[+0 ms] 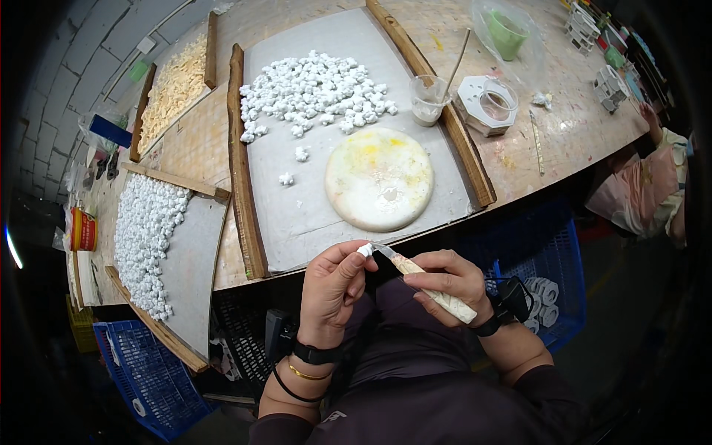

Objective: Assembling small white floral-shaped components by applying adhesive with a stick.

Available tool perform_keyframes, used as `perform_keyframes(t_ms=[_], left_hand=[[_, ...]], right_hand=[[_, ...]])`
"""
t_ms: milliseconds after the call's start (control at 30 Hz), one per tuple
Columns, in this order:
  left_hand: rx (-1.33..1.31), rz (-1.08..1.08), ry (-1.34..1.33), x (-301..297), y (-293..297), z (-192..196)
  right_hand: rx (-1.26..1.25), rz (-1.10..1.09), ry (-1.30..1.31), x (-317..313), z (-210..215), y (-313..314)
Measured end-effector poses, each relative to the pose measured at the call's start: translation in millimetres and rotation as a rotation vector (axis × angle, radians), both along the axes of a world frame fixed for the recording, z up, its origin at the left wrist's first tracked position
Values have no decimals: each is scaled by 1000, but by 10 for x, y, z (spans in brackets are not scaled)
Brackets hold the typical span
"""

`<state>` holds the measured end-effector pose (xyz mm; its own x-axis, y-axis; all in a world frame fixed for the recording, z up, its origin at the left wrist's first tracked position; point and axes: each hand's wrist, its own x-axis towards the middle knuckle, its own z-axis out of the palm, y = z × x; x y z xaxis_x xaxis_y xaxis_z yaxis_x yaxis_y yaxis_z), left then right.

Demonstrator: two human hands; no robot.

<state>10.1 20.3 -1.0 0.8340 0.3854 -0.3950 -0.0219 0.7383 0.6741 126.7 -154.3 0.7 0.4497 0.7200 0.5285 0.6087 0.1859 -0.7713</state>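
Between thumb and fingers, my left hand (pixel 335 285) pinches a small white knobbly piece (pixel 366 251) in front of my body. My right hand (pixel 454 280) is closed round the pale, stained handle of a small knife (pixel 437 289); its thin metal blade touches or nearly touches the piece. Just beyond my hands lies a round white slab (pixel 380 180) with yellow smears and a wet patch. Behind it many similar white pieces (pixel 319 89) are heaped on a paper-covered board (pixel 285 230), with a couple lying apart toward the near left.
Wooden rails (pixel 245 163) edge the board. A clear cup (pixel 426 100) with a stick stands by the right rail, near a white octagonal block (pixel 486 104). More white pieces (pixel 148 237) fill a left tray. Blue crates (pixel 152 374) sit below; another person's sleeve (pixel 671 174) shows right.
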Motion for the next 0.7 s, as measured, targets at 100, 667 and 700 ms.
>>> perform_keyframes(t_ms=[100, 667, 700], left_hand=[[-1, 9, -4, -1, 1, 8], [426, 77, 168, 0, 444, 33], [534, 100, 223, 6, 564, 25]], right_hand=[[4, 16, 0, 3, -16, -30], [-4, -73, 69, -107, 29, -173], [4, -72, 70, -108, 28, -160]])
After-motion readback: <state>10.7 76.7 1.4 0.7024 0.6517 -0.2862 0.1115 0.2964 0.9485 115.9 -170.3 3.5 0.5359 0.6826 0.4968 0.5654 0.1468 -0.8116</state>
